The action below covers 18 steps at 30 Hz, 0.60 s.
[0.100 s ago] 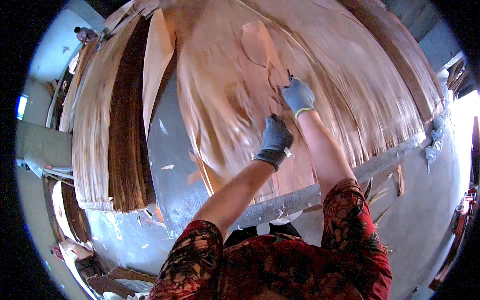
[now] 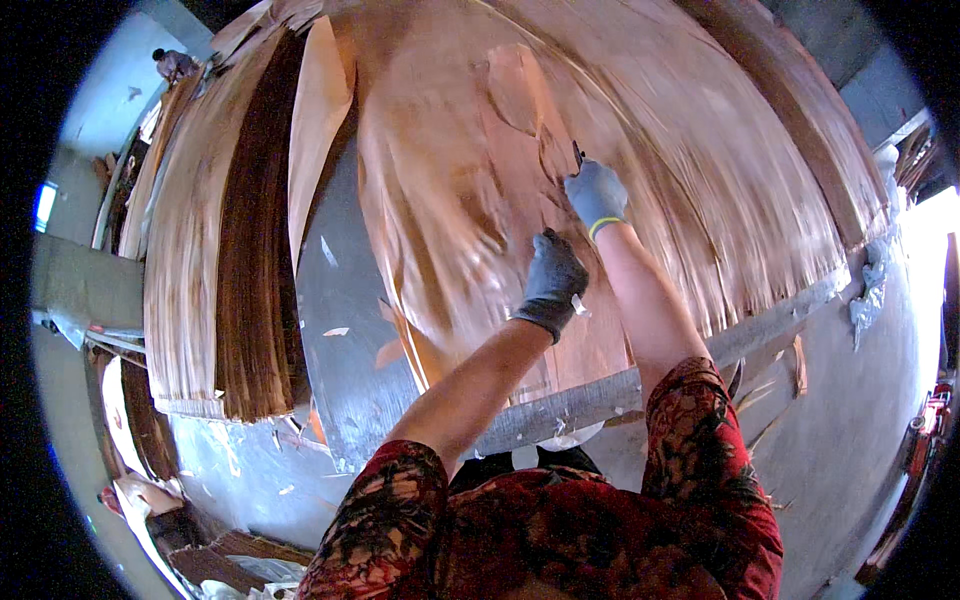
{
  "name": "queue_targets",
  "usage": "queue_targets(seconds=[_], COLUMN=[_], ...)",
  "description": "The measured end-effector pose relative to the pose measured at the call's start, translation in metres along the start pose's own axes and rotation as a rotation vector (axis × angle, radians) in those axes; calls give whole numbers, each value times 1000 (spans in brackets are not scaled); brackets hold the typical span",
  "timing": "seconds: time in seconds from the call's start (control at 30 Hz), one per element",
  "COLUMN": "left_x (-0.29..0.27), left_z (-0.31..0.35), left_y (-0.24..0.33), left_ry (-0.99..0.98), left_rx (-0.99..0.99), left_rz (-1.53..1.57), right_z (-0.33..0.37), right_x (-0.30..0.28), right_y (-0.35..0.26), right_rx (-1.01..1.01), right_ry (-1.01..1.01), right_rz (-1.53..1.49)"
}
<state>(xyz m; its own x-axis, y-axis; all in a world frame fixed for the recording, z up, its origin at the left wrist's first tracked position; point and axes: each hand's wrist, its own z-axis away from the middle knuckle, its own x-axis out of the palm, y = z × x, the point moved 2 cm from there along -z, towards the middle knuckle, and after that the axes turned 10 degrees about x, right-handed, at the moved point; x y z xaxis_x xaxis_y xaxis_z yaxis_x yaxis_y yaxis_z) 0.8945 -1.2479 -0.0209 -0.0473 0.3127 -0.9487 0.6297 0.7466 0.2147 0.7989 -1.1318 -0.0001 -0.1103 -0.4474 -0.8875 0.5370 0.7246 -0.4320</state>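
Large thin brown wood veneer sheets (image 2: pixel 430 190) lie over a grey table, wavy and wrinkled toward the near side. A redder strip of veneer (image 2: pixel 512 85), with torn edges, runs down the middle toward me. My right hand (image 2: pixel 598 190), in a light grey glove with a yellow cuff edge, is closed around a small dark tool (image 2: pixel 577 153); only its tip shows, so its kind is unclear. Nearer to me and to the left, my left hand (image 2: pixel 556 275), in a dark grey glove, is closed over the reddish strip. Whatever its fingers pinch is hidden.
To the left stands a thick veneer stack (image 2: pixel 185 260) with a dark layered edge. Between it and the sheets shows the grey tabletop (image 2: pixel 345 270) with scraps on it. A person (image 2: pixel 175 64) bends at the far left. Plastic film (image 2: pixel 868 290) hangs at the right.
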Motion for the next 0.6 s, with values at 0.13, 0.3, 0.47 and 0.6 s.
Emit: queue_targets(seconds=[0.13,0.3,0.47,0.6], left_x=[1,12,-2,15], left_z=[8,3,4,4], left_y=[3,3,2,0], left_ry=[77,-219,-254,-126], left_rx=[187,114,24,36], left_rz=[-134,-154,22,-77], right_z=[5,-11,-4,4], right_x=[-9,3,9,-25], right_y=[-19,-30,-26,-7], right_rx=[25,66,59,117], right_ry=[105,113,189,473], right_rz=[20,-14,-198,-841])
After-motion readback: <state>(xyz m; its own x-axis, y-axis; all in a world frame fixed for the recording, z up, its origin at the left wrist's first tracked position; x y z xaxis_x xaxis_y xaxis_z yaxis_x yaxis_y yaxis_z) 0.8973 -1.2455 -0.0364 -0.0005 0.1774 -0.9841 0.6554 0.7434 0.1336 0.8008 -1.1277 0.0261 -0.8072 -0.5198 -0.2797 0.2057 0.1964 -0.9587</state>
